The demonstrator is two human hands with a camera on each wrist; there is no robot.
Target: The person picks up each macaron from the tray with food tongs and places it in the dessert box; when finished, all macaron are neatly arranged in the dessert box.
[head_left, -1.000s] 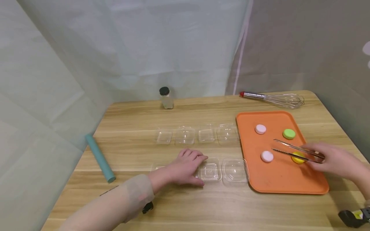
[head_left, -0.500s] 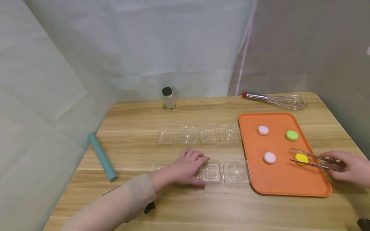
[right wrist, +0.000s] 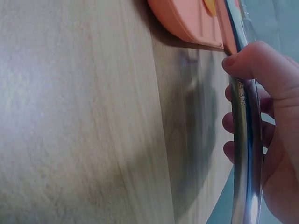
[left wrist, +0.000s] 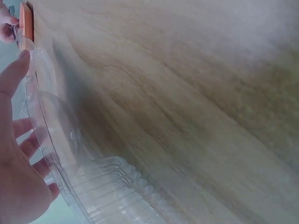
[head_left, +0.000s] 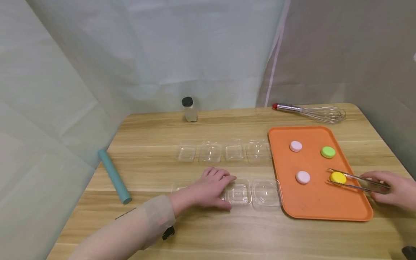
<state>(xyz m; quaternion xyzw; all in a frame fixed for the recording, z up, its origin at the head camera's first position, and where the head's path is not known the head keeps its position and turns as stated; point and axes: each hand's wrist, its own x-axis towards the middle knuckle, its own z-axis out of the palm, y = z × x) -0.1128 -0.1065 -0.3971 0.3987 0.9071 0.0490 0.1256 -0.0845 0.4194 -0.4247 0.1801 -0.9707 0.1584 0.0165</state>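
My right hand (head_left: 390,187) grips metal tongs (right wrist: 246,140) at the right side of an orange tray (head_left: 325,206). In the head view the tongs' arms lie on either side of a yellow macaron (head_left: 338,177); whether both touch it I cannot tell. Two pale pink macarons (head_left: 303,177) and a green macaron (head_left: 328,152) sit on the same tray. My left hand (head_left: 211,187) rests over the front row of clear plastic containers, fingers spread and relaxed, beside a ridged container (head_left: 238,193). It hides part of that row.
Another row of clear containers (head_left: 210,152) lies farther back. A whisk (head_left: 312,112) and a black-capped jar (head_left: 190,110) are at the table's rear. A teal rod (head_left: 115,177) lies along the left edge.
My right hand has moved right with the tongs, from beside a pink macaron to around the yellow one. The left hand stays in place; the head view has shifted slightly.
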